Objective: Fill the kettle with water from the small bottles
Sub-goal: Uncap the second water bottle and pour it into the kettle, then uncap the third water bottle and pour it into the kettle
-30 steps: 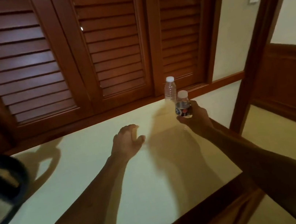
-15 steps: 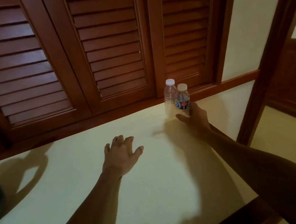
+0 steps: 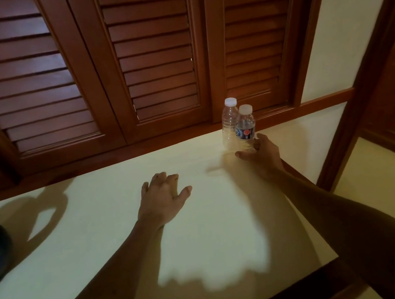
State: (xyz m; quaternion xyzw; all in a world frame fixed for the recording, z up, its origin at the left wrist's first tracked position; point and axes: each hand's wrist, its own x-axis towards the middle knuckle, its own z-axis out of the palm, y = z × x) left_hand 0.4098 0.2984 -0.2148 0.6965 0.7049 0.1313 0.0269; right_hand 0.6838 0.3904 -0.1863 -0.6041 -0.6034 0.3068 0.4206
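Fingers of the right hand [image 3: 261, 154] are curled round the labelled bottle [image 3: 246, 128], seemingly for lifting; the left hand [image 3: 161, 199] is rested flat and released on the table [image 3: 90, 242].

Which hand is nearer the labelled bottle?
Right. The right hand touches the labelled bottle at its base; the left hand lies flat on the counter, well apart.

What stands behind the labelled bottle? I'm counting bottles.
One clear bottle, white-capped, stands directly behind the labelled bottle, which hides its right side; the right hand covers that one's base.
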